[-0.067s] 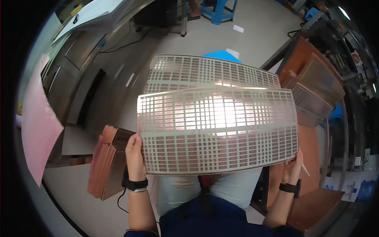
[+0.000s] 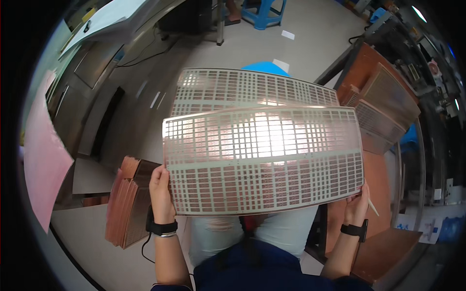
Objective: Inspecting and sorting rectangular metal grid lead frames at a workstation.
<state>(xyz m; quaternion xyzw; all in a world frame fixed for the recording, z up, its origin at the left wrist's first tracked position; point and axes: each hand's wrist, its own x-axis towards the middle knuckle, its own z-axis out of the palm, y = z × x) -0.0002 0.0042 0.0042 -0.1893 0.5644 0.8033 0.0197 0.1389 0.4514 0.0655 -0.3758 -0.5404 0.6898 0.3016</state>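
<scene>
A wide circuit board panel (image 2: pixel 262 160), pale green and copper-coloured with a grid of small rectangles, is held up over my lap. My left hand (image 2: pixel 161 189) is closed on its lower left edge, thumb on the front face. At the lower right corner my right hand (image 2: pixel 357 203) grips the panel, its fingers partly hidden behind it. A thin white pointed stick (image 2: pixel 373 207) juts out beside the right hand. Behind the held panel is a second panel of the same kind (image 2: pixel 208 87), its lower part covered. Bright light glares off the middle of the front panel.
A bundle of stacked panels (image 2: pixel 127 211) stands at the left. More panels (image 2: pixel 381 123) lean on a brown board rack (image 2: pixel 381 179) at the right. Part of a blue stool (image 2: pixel 267 68) shows behind the second panel. A pink sheet (image 2: pixel 43 160) hangs at the far left.
The whole scene has shifted slightly to the left in the view. Both hands keep the same grip on the panel.
</scene>
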